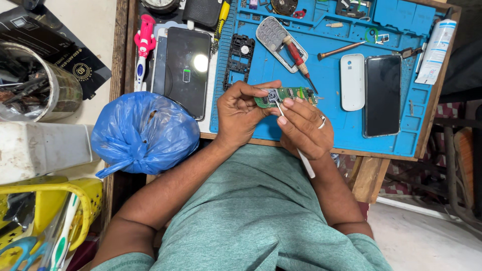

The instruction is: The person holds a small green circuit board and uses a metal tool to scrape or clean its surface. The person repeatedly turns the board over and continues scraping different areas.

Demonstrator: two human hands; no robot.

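Circuit board (pixel 286 95) above mat (pixel 321 75), between both hands.

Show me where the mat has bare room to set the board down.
Bare blue mat lies between the red-handled screwdriver and white phone shell, and below that shell toward the mat's near edge. The trays along the far edge and the dark phone side are crowded.

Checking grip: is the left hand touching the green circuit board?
Touching. The head view shows the left hand with fingers wrapped around the left end of the circuit board.
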